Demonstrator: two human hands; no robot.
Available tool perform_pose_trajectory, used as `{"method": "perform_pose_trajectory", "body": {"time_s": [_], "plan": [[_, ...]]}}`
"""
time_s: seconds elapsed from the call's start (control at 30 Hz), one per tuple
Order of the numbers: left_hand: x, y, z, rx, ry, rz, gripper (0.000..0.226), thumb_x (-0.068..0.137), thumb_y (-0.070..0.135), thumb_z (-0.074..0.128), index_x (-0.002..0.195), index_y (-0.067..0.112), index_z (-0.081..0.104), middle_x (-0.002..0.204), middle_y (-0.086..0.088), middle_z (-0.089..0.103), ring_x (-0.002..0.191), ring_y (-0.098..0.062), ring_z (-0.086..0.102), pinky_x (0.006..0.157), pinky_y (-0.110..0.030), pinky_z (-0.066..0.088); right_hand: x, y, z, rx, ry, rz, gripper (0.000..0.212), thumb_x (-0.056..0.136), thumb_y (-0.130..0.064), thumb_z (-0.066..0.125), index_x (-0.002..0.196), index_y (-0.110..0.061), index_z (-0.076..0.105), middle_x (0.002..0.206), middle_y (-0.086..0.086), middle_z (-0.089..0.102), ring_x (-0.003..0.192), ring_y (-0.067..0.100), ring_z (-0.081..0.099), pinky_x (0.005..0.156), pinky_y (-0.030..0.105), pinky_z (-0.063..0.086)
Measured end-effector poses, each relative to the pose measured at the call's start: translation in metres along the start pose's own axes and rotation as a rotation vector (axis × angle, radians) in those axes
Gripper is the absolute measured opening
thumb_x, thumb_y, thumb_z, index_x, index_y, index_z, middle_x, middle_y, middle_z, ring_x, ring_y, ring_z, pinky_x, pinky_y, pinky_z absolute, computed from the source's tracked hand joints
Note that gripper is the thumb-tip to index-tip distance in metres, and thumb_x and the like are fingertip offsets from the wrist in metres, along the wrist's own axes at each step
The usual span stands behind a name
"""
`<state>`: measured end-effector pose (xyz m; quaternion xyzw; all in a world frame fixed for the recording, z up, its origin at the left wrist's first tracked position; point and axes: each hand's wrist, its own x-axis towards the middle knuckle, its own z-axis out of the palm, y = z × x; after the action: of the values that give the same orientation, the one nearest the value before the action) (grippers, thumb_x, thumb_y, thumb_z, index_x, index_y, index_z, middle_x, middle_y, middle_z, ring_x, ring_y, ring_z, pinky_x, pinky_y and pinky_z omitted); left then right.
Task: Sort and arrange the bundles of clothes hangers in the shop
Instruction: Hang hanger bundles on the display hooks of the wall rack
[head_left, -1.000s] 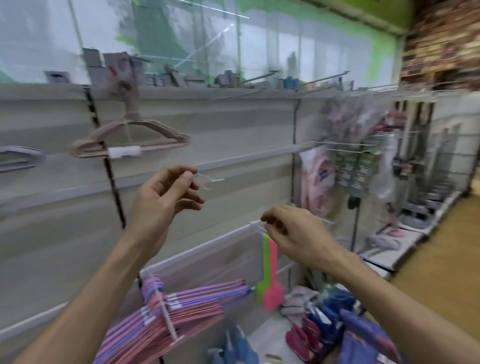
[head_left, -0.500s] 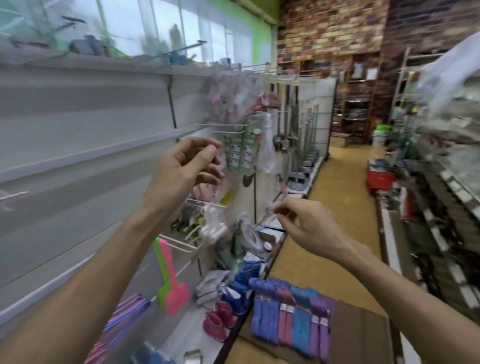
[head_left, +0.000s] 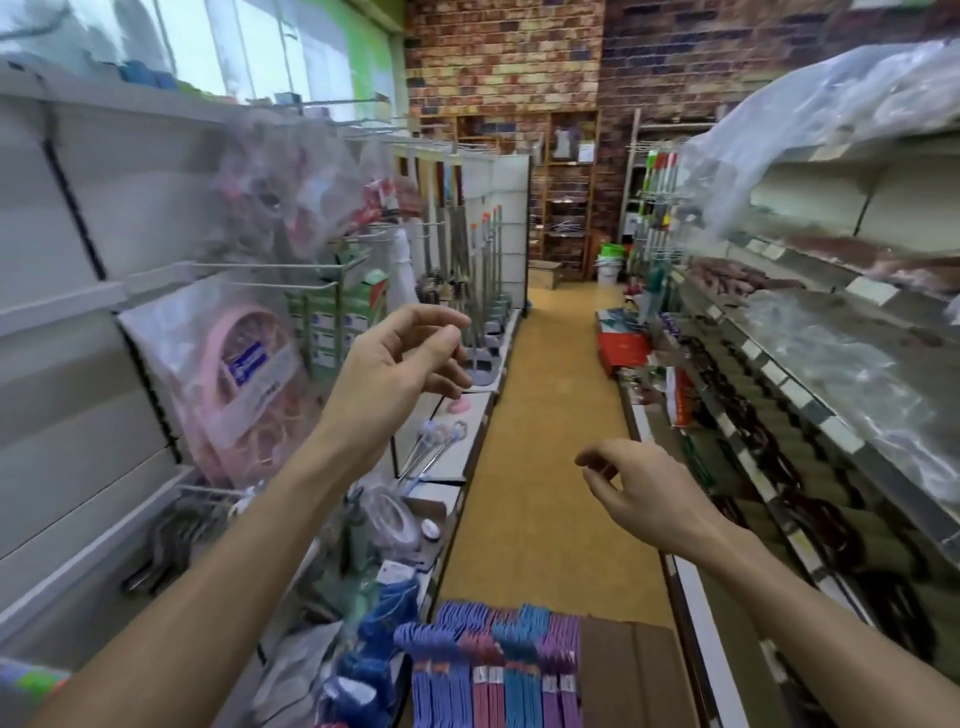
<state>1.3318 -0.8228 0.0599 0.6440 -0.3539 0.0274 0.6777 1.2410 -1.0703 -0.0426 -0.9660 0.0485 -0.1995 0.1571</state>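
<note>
Bundles of clothes hangers (head_left: 493, 670) in purple, blue and pink, each bound with a white band, lie side by side at the bottom of the view on a brown cardboard box (head_left: 628, 670). My left hand (head_left: 400, 358) hovers at mid height in front of the left shelving, fingers loosely curled, nothing in it. My right hand (head_left: 639, 488) hangs lower over the aisle, above and to the right of the bundles, also loosely curled and holding nothing.
Left shelving (head_left: 78, 364) carries wire pegs, a pink packaged item (head_left: 244, 374) and blue goods low down. Right shelves (head_left: 810, 395) hold plastic-wrapped stock. A yellow-floored aisle (head_left: 550, 467) runs to a brick wall, with a red box (head_left: 623, 348) on the floor.
The view has swung right, from the left shelf wall to the aisle. Both hands left the wire peg they were pinching and now hold nothing; the right hand dropped lower.
</note>
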Motion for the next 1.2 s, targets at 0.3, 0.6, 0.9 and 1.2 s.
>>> {"method": "perform_pose_trajectory", "body": {"time_s": [0.3, 0.6, 0.9, 1.2], "plan": [[0.09, -0.097, 0.018, -0.008, -0.096, -0.081, 0.012, 0.1, 0.011, 0.055, 0.106, 0.008, 0.065, 0.088, -0.022, 0.065, 0.074, -0.027, 0.065, 0.07, -0.038, 0.056, 0.04, 0.077, 0.05, -0.165, -0.086, 0.246, 0.025, 0.099, -0.031, 0.049, 0.12, -0.027, 0.063, 0.113, -0.014, 0.068, 0.102, 0.005, 0.063, 0.083, 0.03, 0.055], [0.098, -0.197, 0.057, 0.207, -0.174, -0.11, 0.014, 0.099, 0.013, 0.056, 0.109, 0.006, 0.063, 0.087, -0.01, 0.066, 0.071, -0.017, 0.066, 0.07, -0.046, 0.056, 0.063, 0.141, 0.124, -0.203, -0.147, 0.314, 0.026, 0.099, -0.03, 0.047, 0.12, -0.024, 0.063, 0.112, -0.006, 0.07, 0.099, 0.013, 0.066, 0.078, 0.035, 0.057], [0.062, -0.363, 0.126, 0.303, -0.192, -0.114, 0.014, 0.098, 0.018, 0.058, 0.111, 0.014, 0.063, 0.091, -0.002, 0.068, 0.077, -0.016, 0.069, 0.075, -0.042, 0.058, 0.036, 0.24, 0.279, -0.125, -0.263, 0.335, 0.028, 0.099, -0.03, 0.049, 0.123, -0.022, 0.06, 0.117, -0.003, 0.068, 0.101, 0.017, 0.064, 0.083, 0.039, 0.056], [-0.025, -0.616, 0.211, 0.49, -0.371, -0.083, 0.02, 0.098, 0.023, 0.057, 0.118, 0.023, 0.06, 0.095, 0.011, 0.061, 0.079, -0.004, 0.061, 0.068, -0.018, 0.048, -0.02, 0.371, 0.493, -0.097, -0.363, 0.409, 0.028, 0.1, -0.03, 0.051, 0.124, -0.019, 0.058, 0.115, -0.001, 0.065, 0.095, 0.013, 0.06, 0.072, 0.025, 0.046]]}}
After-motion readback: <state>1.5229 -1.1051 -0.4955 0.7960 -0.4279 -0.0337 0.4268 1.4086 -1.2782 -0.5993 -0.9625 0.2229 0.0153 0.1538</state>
